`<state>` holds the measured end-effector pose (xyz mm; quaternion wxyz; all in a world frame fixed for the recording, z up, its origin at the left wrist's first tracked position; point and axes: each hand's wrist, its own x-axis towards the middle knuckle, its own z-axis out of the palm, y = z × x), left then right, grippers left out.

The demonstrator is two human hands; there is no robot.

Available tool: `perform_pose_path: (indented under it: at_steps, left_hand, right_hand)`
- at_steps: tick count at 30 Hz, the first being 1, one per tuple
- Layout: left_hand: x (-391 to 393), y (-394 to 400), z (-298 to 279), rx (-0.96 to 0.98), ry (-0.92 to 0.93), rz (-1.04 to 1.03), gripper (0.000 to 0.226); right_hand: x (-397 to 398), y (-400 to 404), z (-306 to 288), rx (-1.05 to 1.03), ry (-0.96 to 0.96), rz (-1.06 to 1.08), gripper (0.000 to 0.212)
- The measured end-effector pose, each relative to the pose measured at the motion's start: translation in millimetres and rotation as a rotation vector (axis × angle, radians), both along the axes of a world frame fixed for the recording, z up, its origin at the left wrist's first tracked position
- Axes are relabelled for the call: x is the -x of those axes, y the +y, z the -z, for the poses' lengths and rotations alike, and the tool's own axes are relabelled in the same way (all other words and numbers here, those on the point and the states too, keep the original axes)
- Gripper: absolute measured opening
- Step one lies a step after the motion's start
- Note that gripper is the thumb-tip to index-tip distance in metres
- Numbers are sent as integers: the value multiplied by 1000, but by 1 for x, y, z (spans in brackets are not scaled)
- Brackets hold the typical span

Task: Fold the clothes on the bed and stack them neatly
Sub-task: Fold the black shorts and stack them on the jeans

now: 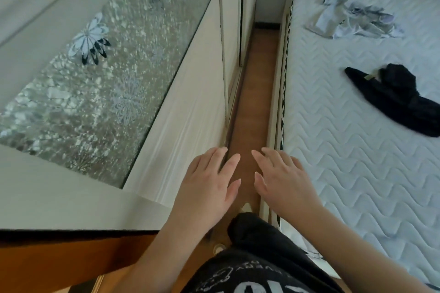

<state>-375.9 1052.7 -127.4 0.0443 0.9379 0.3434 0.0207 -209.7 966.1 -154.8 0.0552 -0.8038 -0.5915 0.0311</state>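
Both my hands hang in front of me over the strip of wooden floor (252,102) between the wardrobe (185,112) and the bed (352,145). My left hand (209,185) and my right hand (283,181) are flat, fingers spread and straight, holding nothing, touching nothing that I can see.

The clothes are well apart from me on the quilted mattress: a black garment (392,100) crumpled near the middle right, with a small pale tag showing, and a pale grey-and-white garment (354,16) bunched at the far end.

The step in hand, as I judge it, is simply to reach the bed and pick the first piece. I would take the black one, since it lies nearer, lift it by two corners or the shoulders (not by a fistful of the middle), shake it flat on the mattress, then fold, leaving room beside it for the stack.

As for writing: my own dark shirt (257,278) carries white printed letters and a small outlined figure, upside down from here; I cannot read a whole word. The tag is too small to read.
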Motion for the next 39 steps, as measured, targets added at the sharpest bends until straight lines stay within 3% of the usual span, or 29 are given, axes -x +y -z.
perform_pose_path:
  at_steps: [5,8,19,29,39]
  left_hand:
    - [-19,23,2,93,-3,-73,54]
    - [-40,47,2,67,-51,-139,46]
    - [-180,138,5,151,3,-159,54]
    - [-315,213,-9,117,14,202,53]
    - [-500,290,2,67,24,571,55]
  right_hand:
    - [-22,49,-4,-29,27,-48,45]
    - [-50,75,-1,-8,57,-70,46]
    - [-198,147,-12,16,98,12,45]
    - [-286,165,-11,-25,176,226,40]
    - [-393,201,-7,-24,74,589,44]
